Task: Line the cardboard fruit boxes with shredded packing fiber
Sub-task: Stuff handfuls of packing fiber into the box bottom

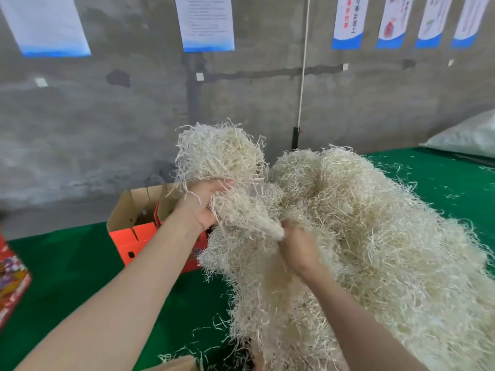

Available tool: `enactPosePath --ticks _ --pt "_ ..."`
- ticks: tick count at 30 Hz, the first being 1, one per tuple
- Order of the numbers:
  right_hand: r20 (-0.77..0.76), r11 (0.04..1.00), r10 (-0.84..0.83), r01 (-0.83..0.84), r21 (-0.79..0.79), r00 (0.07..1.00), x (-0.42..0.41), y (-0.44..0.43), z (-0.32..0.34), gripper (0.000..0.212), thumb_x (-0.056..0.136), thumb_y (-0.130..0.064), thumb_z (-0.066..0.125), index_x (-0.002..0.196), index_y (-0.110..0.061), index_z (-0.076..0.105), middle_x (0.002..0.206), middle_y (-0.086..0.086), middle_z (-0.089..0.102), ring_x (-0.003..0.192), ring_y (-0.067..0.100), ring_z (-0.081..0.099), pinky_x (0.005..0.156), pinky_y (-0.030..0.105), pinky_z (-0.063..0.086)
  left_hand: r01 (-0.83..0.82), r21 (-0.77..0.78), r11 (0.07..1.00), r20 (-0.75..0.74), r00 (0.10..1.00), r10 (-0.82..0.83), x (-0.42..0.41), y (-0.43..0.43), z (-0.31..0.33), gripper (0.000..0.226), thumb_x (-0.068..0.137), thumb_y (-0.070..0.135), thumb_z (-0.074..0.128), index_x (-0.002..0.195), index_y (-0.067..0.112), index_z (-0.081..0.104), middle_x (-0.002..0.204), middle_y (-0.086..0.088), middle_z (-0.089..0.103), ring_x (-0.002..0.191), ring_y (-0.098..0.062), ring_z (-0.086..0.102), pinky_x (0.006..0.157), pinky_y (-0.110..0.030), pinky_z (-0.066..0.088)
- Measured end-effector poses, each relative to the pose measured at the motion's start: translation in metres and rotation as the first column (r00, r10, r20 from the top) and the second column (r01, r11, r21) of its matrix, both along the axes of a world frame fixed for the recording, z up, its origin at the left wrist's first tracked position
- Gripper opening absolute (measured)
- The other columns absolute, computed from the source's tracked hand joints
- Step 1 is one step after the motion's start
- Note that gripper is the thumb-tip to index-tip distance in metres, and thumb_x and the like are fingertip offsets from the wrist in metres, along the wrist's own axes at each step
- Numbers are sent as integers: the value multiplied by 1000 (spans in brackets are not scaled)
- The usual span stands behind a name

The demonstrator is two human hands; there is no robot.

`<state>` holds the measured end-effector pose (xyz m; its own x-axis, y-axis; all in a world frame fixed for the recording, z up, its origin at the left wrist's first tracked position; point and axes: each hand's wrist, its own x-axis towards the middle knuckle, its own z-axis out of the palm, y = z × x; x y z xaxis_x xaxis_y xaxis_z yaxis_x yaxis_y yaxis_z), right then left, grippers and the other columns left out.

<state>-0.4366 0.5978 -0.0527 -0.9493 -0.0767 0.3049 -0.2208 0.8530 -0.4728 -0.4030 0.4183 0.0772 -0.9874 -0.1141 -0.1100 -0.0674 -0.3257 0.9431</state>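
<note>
A big heap of pale shredded packing fiber [388, 236] lies on the green table, filling the right half of the view. My left hand [201, 204] grips a raised clump of fiber [222, 156] above the heap's left edge. My right hand [297, 250] is sunk into the heap just below and right of it, fingers curled into the strands. An open red cardboard fruit box [134, 231] with brown inner flaps stands behind my left forearm; its inside is mostly hidden.
The green table [67, 277] runs to a grey concrete wall with posters. A flat printed red box [10, 279] lies at the left edge. A brown cardboard edge [176, 364] shows at the bottom. A white sack [471, 135] lies at the far right. Loose strands are scattered around.
</note>
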Motion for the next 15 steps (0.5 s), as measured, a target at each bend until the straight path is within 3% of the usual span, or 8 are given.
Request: enactPosePath --ticks 3,6,10,11,13,15 --pt "22 971 -181 175 165 983 -19 45 -10 41 90 -1 41 129 -17 42 64 -6 54 51 8 56 51 23 52 -44 25 999 -25 999 45 -7 -9 0 44 88 -1 47 50 8 69 55 -7 67 50 -20 66 47 -29 54" --pt "122 938 -321 297 181 939 -25 89 -18 36 92 -5 45 127 -11 41 69 0 56 53 11 58 39 22 48 -61 91 994 -59 996 66 -15 -16 2 55 90 0 44 42 12 68 56 -8 68 50 -20 67 42 -28 53" --pt "161 932 -350 325 162 923 -23 95 -9 40 88 -2 42 127 -12 40 71 1 56 54 14 61 42 24 51 -84 83 993 -18 996 85 -20 -17 -3 48 88 3 49 46 15 70 71 -10 70 64 -24 69 57 -31 56" --pt "177 959 -280 267 94 943 -21 86 3 43 86 -5 49 126 -18 40 77 0 59 58 13 63 46 24 53 -75 65 995 6 997 75 -20 -15 -6 43 87 4 51 50 14 71 73 -11 70 66 -25 69 61 -33 55" --pt "234 996 -87 93 -15 968 -15 74 33 61 78 -16 68 131 -24 38 105 0 63 86 15 64 74 30 55 -33 40 999 34 999 32 -18 -8 -11 23 84 4 54 69 8 71 79 -14 69 70 -29 68 71 -38 54" --pt "283 996 58 -73 44 957 -7 68 60 85 71 -26 77 141 -27 27 133 2 49 120 22 49 106 43 36 -4 51 999 38 999 3 -15 -3 -13 10 80 5 58 82 6 68 84 -16 69 76 -31 67 82 -44 53"
